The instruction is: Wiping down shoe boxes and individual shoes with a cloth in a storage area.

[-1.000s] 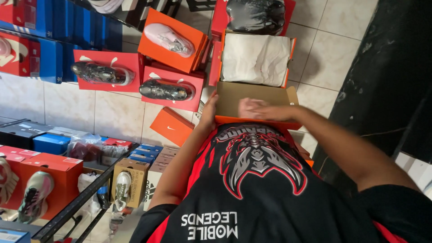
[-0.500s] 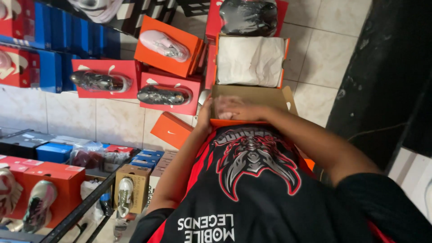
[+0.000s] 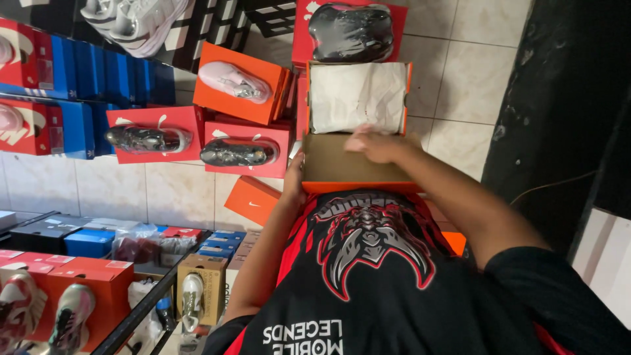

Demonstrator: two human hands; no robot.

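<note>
The left hand (image 3: pixel 294 176) grips the side of the open orange shoebox (image 3: pixel 348 167). The right hand (image 3: pixel 376 144) lies flat, fingers loose, over its hinged lid, holding nothing. Closing it looks like the step underway.

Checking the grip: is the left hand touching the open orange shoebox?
Touching. The head view shows the left hand pressed against the side wall of the orange shoebox, no gap visible.

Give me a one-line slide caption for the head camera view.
Both hands, left hand and right hand, hold an open orange shoebox against the chest, white wrapping paper beyond it.
</note>
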